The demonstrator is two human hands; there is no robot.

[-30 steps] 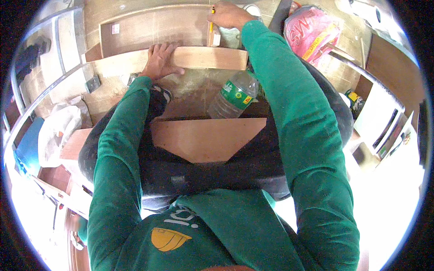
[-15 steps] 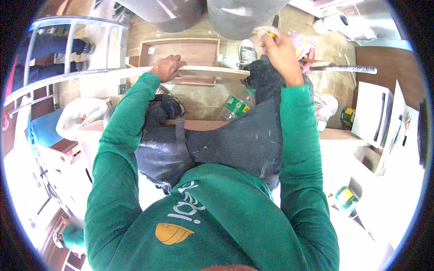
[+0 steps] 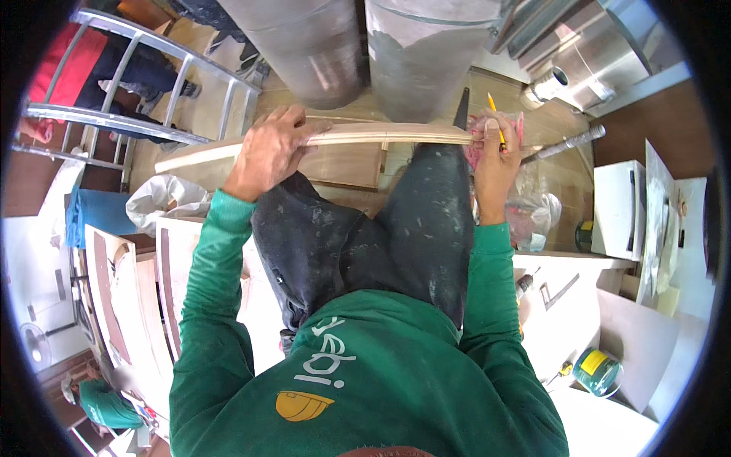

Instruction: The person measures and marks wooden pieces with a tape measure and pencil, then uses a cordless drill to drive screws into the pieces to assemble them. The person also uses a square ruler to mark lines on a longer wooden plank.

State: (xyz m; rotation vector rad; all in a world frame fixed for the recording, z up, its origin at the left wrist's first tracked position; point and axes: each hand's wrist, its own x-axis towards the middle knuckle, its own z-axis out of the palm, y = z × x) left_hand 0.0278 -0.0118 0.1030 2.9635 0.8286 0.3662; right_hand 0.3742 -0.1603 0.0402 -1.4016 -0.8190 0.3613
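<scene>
A long, narrow wooden board lies crosswise above my knees, its left end reaching past my left hand. My left hand is closed over its top edge, fingers wrapped round it. My right hand pinches a yellow pencil, which points away from me. The fingers of that hand also meet the right end of the board. A dark, tapered tool stands just beyond that end.
Two large grey cylinders stand ahead. A metal ladder is at the far left, with a person in red and dark clothes by it. A pole lies at the right. A green bucket stands lower right; another person is lower left.
The board has risen closer to me, now showing its face. My right hand has come down to its right end, still with the pencil. My left hand keeps its hold.
</scene>
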